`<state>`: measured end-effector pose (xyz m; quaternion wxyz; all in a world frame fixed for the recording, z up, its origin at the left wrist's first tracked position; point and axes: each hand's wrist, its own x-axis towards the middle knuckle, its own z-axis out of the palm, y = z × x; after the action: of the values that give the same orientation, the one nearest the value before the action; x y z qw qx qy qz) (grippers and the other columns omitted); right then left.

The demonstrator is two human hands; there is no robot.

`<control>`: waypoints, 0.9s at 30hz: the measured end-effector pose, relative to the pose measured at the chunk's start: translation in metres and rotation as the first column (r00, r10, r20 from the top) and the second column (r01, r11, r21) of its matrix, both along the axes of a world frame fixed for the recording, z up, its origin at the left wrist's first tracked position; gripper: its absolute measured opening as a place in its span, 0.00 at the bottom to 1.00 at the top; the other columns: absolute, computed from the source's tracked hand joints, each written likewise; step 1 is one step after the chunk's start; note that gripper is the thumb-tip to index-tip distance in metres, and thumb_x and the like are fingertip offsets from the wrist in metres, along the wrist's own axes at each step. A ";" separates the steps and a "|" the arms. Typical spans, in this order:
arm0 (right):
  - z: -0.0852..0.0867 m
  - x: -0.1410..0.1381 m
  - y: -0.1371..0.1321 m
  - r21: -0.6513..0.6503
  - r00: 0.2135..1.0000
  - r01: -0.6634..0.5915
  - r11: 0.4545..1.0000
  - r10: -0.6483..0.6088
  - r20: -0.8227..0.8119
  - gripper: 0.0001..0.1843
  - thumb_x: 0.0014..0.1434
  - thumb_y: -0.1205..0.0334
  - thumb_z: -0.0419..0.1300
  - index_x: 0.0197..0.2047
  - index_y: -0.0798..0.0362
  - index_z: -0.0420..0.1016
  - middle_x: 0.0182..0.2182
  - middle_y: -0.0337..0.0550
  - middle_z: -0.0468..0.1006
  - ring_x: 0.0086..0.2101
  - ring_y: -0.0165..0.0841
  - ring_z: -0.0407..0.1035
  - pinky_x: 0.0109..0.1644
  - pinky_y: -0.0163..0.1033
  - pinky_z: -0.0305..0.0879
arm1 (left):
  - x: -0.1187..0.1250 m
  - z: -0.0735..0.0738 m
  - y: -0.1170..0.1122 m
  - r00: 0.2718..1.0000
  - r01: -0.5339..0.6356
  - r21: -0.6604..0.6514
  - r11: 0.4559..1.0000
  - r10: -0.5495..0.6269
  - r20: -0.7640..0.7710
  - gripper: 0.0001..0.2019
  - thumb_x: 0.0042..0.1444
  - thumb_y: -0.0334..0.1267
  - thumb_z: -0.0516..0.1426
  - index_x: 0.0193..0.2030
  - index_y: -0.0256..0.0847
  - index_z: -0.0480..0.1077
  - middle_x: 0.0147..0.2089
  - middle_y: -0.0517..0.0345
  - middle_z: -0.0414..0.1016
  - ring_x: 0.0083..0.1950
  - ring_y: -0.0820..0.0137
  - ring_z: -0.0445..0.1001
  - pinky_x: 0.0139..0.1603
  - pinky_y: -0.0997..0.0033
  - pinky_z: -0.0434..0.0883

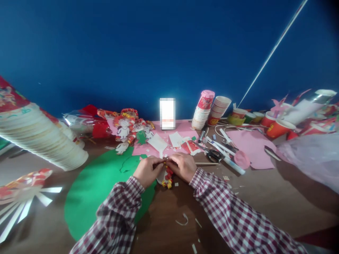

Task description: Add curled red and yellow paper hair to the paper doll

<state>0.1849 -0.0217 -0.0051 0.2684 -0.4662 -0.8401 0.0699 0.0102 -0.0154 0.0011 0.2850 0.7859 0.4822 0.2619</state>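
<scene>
My left hand (pixel 148 170) and my right hand (pixel 184 165) meet at the middle of the table, fingers closed in pinches. Between them is a small curled paper piece (pixel 168 177) in red and yellow, with a white part beside it. Both hands grip its upper end, though the fingertips hide the exact hold. Under my left forearm lies a large green paper sheet (pixel 92 190). Just beyond my hands, white paper pieces (pixel 158 141) rest on a pink sheet (pixel 137 150).
Stacked paper cups lean at left (pixel 53 137) and stand at the back (pixel 202 111). Black-handled scissors (pixel 214 154), markers (pixel 233 164) and a pink sheet (pixel 251 144) lie right of centre. Paper figures (pixel 124 128) pile at back left. A clear plastic bag (pixel 315 158) sits far right. Paper scraps dot the table.
</scene>
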 end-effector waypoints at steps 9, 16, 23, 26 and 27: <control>0.001 0.000 0.002 -0.017 1.000 -0.014 1.000 0.014 0.001 0.12 0.59 0.56 0.50 0.31 0.53 0.69 0.29 0.42 0.72 0.32 0.30 0.65 0.36 0.33 0.56 | -0.002 -0.003 0.003 1.000 0.012 -0.006 1.000 -0.012 0.017 0.13 0.53 0.37 0.51 0.43 0.41 0.72 0.36 0.54 0.74 0.36 0.70 0.70 0.38 0.73 0.65; 0.003 0.000 0.001 -0.010 1.000 -0.015 1.000 0.015 0.000 0.14 0.59 0.54 0.49 0.32 0.53 0.70 0.30 0.42 0.73 0.32 0.30 0.65 0.36 0.33 0.56 | -0.001 -0.003 0.002 0.995 0.055 0.069 0.996 -0.049 -0.087 0.13 0.54 0.36 0.49 0.43 0.41 0.72 0.32 0.55 0.71 0.33 0.72 0.68 0.34 0.75 0.64; 0.004 -0.001 -0.001 -0.001 1.000 -0.018 1.000 0.018 0.012 0.14 0.59 0.53 0.49 0.32 0.53 0.70 0.29 0.42 0.73 0.32 0.30 0.65 0.36 0.33 0.56 | 0.000 -0.003 0.002 0.986 0.055 0.140 0.989 -0.032 -0.162 0.12 0.53 0.33 0.49 0.36 0.37 0.73 0.30 0.54 0.70 0.34 0.71 0.67 0.34 0.74 0.63; 0.004 -0.002 -0.001 -0.011 1.000 -0.020 1.000 0.020 0.012 0.14 0.59 0.53 0.50 0.33 0.53 0.70 0.29 0.42 0.73 0.32 0.30 0.65 0.36 0.33 0.56 | 0.001 -0.003 0.001 0.984 0.042 0.144 0.989 -0.016 -0.175 0.11 0.53 0.32 0.49 0.34 0.36 0.73 0.30 0.54 0.70 0.33 0.71 0.67 0.34 0.74 0.63; 0.004 -0.002 -0.001 -0.015 1.000 -0.019 1.000 0.019 0.010 0.14 0.59 0.54 0.50 0.33 0.53 0.70 0.29 0.42 0.73 0.32 0.30 0.66 0.36 0.32 0.56 | 0.001 -0.003 0.001 0.985 0.038 0.143 0.989 -0.012 -0.175 0.11 0.52 0.32 0.49 0.34 0.36 0.73 0.30 0.54 0.70 0.33 0.71 0.67 0.34 0.75 0.63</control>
<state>0.1834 -0.0225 -0.0007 0.2601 -0.4606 -0.8452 0.0763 0.0114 -0.0141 -0.0014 0.1870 0.8304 0.4748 0.2235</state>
